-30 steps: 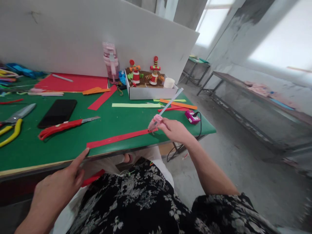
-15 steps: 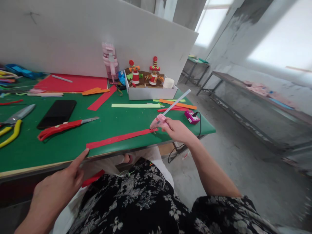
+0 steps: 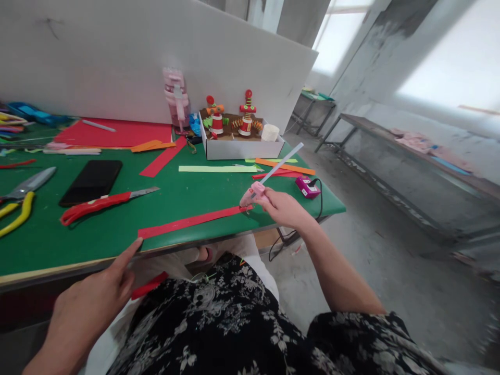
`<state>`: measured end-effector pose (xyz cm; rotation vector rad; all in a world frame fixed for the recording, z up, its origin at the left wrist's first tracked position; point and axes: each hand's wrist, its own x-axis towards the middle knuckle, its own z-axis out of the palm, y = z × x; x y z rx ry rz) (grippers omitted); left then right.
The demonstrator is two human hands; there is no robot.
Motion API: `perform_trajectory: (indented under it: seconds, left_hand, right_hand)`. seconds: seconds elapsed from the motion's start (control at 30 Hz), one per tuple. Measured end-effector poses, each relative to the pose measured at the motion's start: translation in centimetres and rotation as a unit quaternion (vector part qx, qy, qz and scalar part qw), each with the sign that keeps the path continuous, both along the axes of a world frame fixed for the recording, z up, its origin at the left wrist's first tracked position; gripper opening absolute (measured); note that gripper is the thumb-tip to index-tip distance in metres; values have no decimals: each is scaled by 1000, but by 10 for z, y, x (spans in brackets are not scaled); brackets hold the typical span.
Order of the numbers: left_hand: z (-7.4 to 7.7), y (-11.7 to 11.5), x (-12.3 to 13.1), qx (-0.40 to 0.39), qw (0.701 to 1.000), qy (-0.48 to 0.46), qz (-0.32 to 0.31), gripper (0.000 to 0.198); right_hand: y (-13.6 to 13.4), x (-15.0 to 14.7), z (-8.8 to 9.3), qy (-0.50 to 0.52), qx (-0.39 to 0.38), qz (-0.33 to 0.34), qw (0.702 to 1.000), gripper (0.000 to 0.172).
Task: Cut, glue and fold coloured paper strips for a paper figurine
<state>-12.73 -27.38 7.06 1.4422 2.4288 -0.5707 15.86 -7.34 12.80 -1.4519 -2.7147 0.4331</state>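
Note:
A long red paper strip [image 3: 191, 222] lies along the near edge of the green table. My left hand [image 3: 96, 294] has its index finger stretched out, the tip pressing the strip's left end, while its other fingers curl loosely around nothing. My right hand [image 3: 283, 207] is closed around a pink hot glue gun [image 3: 252, 194], whose nozzle is down at the strip's right end. A translucent glue stick [image 3: 283, 162] sticks out of the gun's back, slanting up and right. Whether glue is coming out is too small to see.
Behind the strip lie a red-handled knife [image 3: 101, 206], a phone [image 3: 91, 182], scissors [image 3: 23, 200] and a pale green strip [image 3: 219, 169]. A white box [image 3: 244, 151] holds two paper figures. A purple plug block [image 3: 307, 187] with a black cord sits near the right corner.
Hardly anything differs. The glue gun's back end and its glue stick have shifted very slightly left; the nozzle is still at the strip's right end.

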Motion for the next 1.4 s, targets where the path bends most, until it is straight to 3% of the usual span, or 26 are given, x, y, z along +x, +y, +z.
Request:
perform_trajectory:
  seconds: [0.3, 0.57, 0.77, 0.97, 1.4]
  left_hand:
    - [5, 2, 4, -8, 1000, -2, 2, 56]
    - [-2, 0, -1, 30, 1000, -10, -2, 58]
    - [-3, -1, -2, 55, 998, -7, -8, 59]
    - [1, 1, 0, 28, 999, -19, 2, 58]
    - [0, 1, 0, 17, 1000, -3, -8, 59]
  right_hand:
    - [2, 1, -1, -18, 10, -4, 1000, 29]
    - [-8, -6, 1, -21, -4, 6, 1000, 26]
    - [-9, -1, 2, -31, 12, -25, 999, 27]
    - [-8, -5, -4, -2, 5, 2, 1000, 28]
    - [-10, -5, -4, 14, -18, -18, 1000, 28]
